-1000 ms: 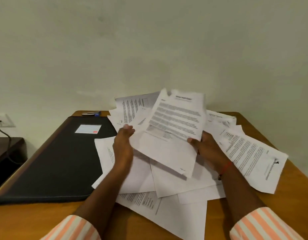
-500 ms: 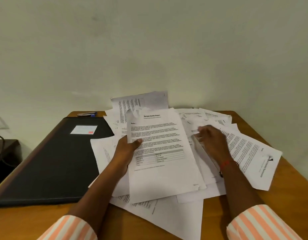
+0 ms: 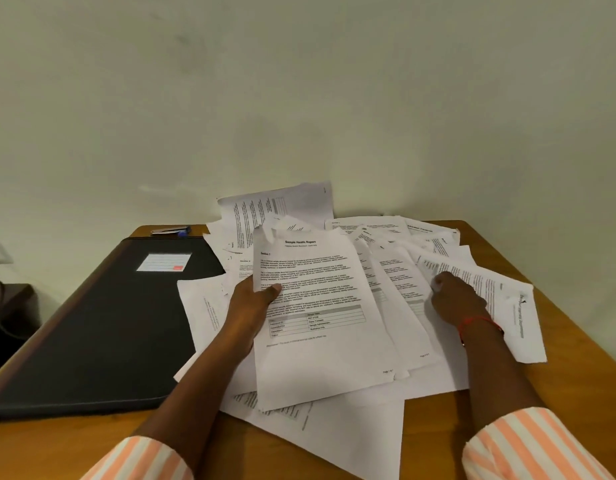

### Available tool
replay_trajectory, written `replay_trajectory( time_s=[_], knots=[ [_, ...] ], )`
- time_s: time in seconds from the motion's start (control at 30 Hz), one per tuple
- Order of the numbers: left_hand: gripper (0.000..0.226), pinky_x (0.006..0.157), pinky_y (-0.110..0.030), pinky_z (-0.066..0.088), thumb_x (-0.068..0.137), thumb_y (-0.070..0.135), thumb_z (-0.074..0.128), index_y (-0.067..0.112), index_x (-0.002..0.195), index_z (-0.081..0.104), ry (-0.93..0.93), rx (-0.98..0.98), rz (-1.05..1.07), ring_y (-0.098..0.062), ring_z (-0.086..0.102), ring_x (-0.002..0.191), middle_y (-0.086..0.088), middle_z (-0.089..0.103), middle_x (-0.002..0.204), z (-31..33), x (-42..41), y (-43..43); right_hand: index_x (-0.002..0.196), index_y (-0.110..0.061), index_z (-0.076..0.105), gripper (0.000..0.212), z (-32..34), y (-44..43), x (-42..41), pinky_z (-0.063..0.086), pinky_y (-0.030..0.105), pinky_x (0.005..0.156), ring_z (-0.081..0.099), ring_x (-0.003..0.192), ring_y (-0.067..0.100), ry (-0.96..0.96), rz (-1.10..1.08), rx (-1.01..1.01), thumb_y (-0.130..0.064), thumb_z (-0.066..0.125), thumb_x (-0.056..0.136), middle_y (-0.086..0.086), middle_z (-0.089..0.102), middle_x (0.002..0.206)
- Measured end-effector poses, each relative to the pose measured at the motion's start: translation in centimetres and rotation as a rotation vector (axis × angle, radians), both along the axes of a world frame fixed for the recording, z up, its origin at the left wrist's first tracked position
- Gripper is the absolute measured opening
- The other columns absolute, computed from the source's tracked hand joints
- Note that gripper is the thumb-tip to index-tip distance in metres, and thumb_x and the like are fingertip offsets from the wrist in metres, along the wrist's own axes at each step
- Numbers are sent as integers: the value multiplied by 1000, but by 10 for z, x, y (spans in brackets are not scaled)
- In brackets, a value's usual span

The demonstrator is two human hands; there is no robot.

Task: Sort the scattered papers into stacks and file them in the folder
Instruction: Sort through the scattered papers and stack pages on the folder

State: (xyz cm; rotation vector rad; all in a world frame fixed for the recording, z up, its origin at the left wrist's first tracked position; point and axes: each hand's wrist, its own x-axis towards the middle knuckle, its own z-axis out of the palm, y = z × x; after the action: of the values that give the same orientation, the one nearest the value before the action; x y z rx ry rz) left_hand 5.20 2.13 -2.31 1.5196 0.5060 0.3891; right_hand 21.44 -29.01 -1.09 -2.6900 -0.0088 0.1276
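Head view. Left hand grips the Sample Health Report sheet by its left edge, thumb on top. Right hand rests, fingers curled, on scattered papers; whether it grasps any, cannot tell. Black folder lies closed, left of the left hand.

Support: I see a brown wooden table, its far edge against a pale wall.
Left part: a black folder lies flat and closed, its long side running away from me.
Centre and right: loose white printed papers lie in an overlapping heap; some sheets cover the folder's right edge.
Far edge: a small silver stapler with a blue end lies just behind the folder.
Bare wood: I see it along the near and right sides.
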Motion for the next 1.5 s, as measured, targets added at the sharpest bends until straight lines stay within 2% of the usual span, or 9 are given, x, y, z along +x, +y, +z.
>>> replay_trajectory(
  time_s=[0.2,0.33,0.53,0.77,1.07,1.13,1.3,1.4,1.5],
  knots=[
    [20,81,-45,63,101,21,63,29,118,64,7,14,-6,-21,76,92,5,76,111,-2,1,0,131,-12,51,40,2,7,-6,26,53,110,43,132,39,-85,-122,-145,-30,55,95,17,51,137],
    [19,76,-38,62,101,18,63,28,116,65,-6,-14,-6,-21,76,92,4,77,109,-2,0,0,127,-13,58,39,-5,7,-3,28,52,111,44,130,41,-79,-150,-80,-35,58,94,19,54,135],
    [23,84,-47,62,101,19,63,25,122,65,2,-12,-10,-23,76,95,3,77,111,-3,-1,0,92,-11,74,11,3,1,-6,48,34,80,64,93,34,-397,-268,543,-19,66,91,12,73,102],
    [25,85,-48,62,101,20,63,25,125,64,7,-20,-10,-23,75,96,4,76,113,-2,0,-2,115,-19,69,28,8,-2,-4,59,30,77,70,93,12,-376,-505,1351,-8,73,89,-2,70,111],
    [26,85,-48,62,101,21,63,26,127,64,0,-15,-12,-22,76,95,4,76,114,-1,0,-1,122,-16,69,30,4,-2,1,60,47,84,75,98,26,-172,-355,1595,-15,71,92,4,75,112],
    [26,85,-49,62,101,22,63,27,126,64,3,-15,-13,-23,76,95,4,76,113,-1,0,-1,126,-15,67,35,2,-1,4,57,50,91,71,107,31,-11,-215,1545,-14,71,91,8,73,118],
    [24,90,-53,60,101,22,62,27,124,65,-3,-30,-17,-25,75,98,4,76,114,0,-1,0,131,-23,59,42,11,-7,-4,51,53,101,60,116,30,140,112,652,-14,71,92,2,64,126],
    [26,92,-55,59,101,21,63,26,126,65,-9,-22,-27,-25,75,100,3,76,115,0,0,0,119,-15,64,27,22,-11,-9,54,44,89,62,102,30,-8,16,599,-6,68,93,10,67,114],
    [25,90,-54,60,101,21,63,25,125,65,-16,-22,-28,-25,76,97,3,77,113,0,0,0,121,-3,66,28,22,-5,-12,47,30,83,65,105,31,-393,-207,727,-8,66,94,17,68,120]
  ],
)
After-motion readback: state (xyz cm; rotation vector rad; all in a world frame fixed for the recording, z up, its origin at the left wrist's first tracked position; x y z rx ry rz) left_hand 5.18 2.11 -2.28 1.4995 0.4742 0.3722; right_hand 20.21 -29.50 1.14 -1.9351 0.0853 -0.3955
